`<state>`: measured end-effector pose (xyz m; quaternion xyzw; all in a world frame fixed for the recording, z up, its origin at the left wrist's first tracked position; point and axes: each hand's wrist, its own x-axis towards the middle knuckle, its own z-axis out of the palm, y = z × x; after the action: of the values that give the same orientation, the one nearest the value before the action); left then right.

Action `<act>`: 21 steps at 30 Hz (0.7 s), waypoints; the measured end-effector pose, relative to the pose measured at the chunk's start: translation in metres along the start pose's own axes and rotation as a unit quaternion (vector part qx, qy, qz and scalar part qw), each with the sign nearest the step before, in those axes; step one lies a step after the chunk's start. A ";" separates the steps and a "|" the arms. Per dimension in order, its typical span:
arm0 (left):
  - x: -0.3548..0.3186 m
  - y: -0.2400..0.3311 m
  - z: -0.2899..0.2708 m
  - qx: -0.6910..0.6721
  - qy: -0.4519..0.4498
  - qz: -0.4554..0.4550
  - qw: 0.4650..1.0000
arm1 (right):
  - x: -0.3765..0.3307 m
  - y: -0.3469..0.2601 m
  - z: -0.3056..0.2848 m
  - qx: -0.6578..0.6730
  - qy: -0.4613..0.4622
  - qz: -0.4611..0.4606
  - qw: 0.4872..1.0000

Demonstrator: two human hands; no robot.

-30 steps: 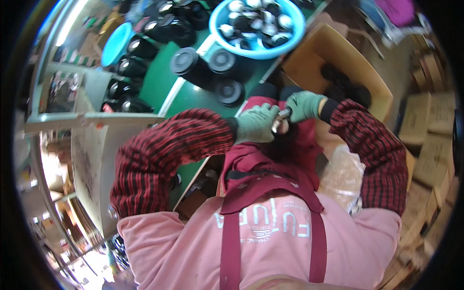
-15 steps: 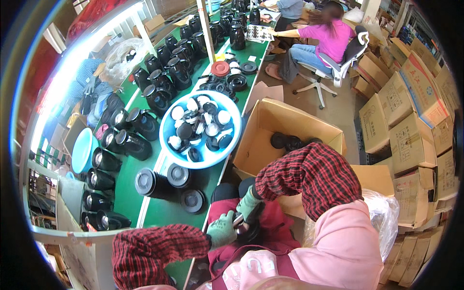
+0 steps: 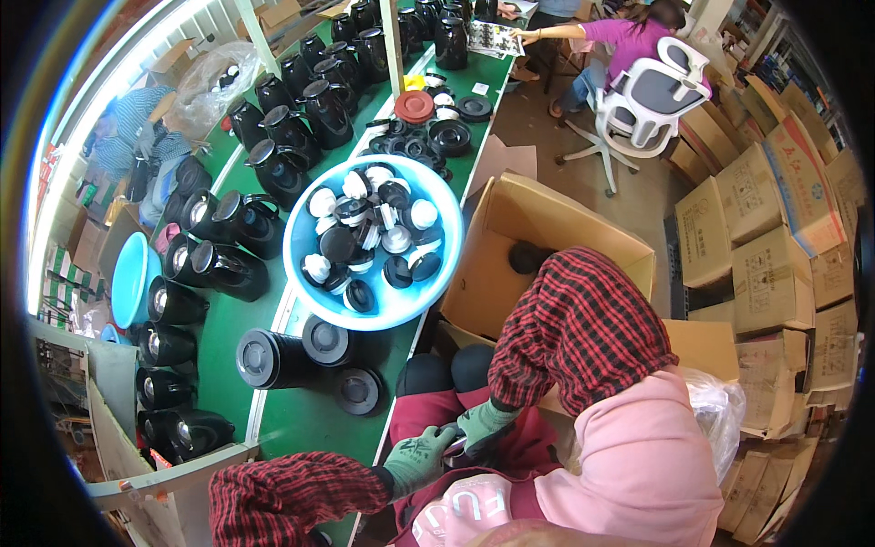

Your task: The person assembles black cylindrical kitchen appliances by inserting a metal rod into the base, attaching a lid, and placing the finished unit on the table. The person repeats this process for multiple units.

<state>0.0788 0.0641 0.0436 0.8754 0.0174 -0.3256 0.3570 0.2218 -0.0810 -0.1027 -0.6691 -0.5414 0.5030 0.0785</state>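
Viewing from: the head camera, looking down over the person's lap and a long green counter (image 3: 273,428).
Left hand (image 3: 417,456): in a green glove, low in the picture above the lap; forearm in a red and black checked sleeve comes in from the lower left, bent toward the middle.
Right hand (image 3: 483,424): also in a green glove, just beside the left one, fingers curled downward; its checked sleeve rises in a high bent arch at the elbow, above the pink apron.
Hands together: the two meet over a small dark part (image 3: 456,444); both appear closed about it, though the part is mostly hidden and its kind cannot be told.
Part location: over the lap, between the two gloves, near the counter edge.
Counter, near: a round blue basin (image 3: 436,301) filled with black and white lids; just beside it two black cylindrical bodies (image 3: 264,357) and a loose black lid (image 3: 357,390).
Counter, far: rows of black kettles (image 3: 292,128) running up the left side.
Floor, right of counter: an open cardboard box (image 3: 547,219) close to the knees; stacked cartons (image 3: 775,246) well apart on the right.
Background: another person (image 3: 629,36) seated on a white office chair (image 3: 652,96), reaching to the counter's far end.
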 end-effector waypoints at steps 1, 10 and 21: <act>0.001 -0.002 -0.001 0.003 -0.002 0.006 1.000 | -0.002 0.000 -0.001 0.012 -0.001 -0.001 1.000; 0.002 -0.009 -0.005 0.027 -0.003 0.081 0.996 | -0.020 -0.006 0.003 0.124 -0.010 -0.018 0.992; 0.037 -0.029 -0.014 0.178 -0.034 0.253 0.950 | -0.063 -0.029 0.008 0.302 0.047 -0.058 0.950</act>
<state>0.1079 0.0871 0.0113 0.8885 -0.2755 -0.2522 0.2666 0.2029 -0.1239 -0.0504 -0.6041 -0.3982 0.6056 0.3313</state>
